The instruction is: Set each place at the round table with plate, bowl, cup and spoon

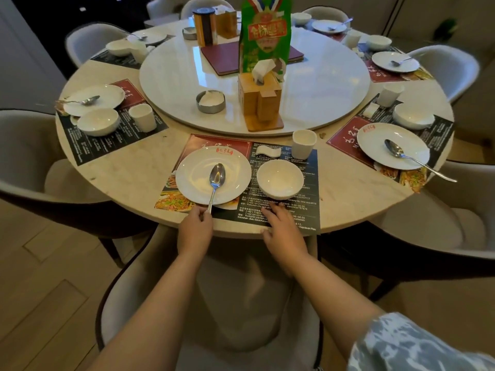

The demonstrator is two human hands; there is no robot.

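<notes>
At the nearest place a white plate lies on a printed paper placemat. A metal spoon rests with its bowl on the plate, and my left hand pinches the end of its handle at the plate's near rim. To the right of the plate stands a white bowl. Behind it are a white cup and a small white rest. My right hand lies flat on the placemat just below the bowl, fingers spread, holding nothing.
Other places around the round table hold plates, bowls, cups and spoons, left and right. The white turntable carries a tissue box, metal ashtray, green bag and red folder. Grey chairs ring the table; one stands right below me.
</notes>
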